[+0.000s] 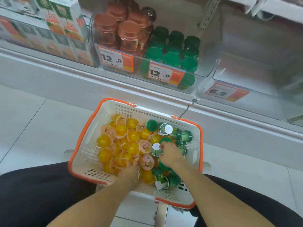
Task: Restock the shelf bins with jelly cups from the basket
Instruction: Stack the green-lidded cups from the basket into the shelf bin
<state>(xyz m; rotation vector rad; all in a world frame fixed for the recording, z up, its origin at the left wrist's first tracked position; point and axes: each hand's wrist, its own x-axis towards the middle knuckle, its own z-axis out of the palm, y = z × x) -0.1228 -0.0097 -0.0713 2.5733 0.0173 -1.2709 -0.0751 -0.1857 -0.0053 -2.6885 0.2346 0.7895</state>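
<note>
A white basket with an orange rim sits on the floor below the shelf. Its left side holds several yellow jelly cups; its right side holds several green jelly cups. My right hand grips a green jelly cup lying on its side near the basket's middle. My left hand is down among the yellow cups at the near side; its fingers are buried and I cannot see what they hold. On the shelf a clear bin holds stacked red cups and green cups.
Juice cartons fill the bin on the left. A clear bin with a 6.9 price tag stands on the right, its contents blurred. Two 12.0 price tags hang on the middle bin's front. My dark-clothed knees flank the basket on the white tiled floor.
</note>
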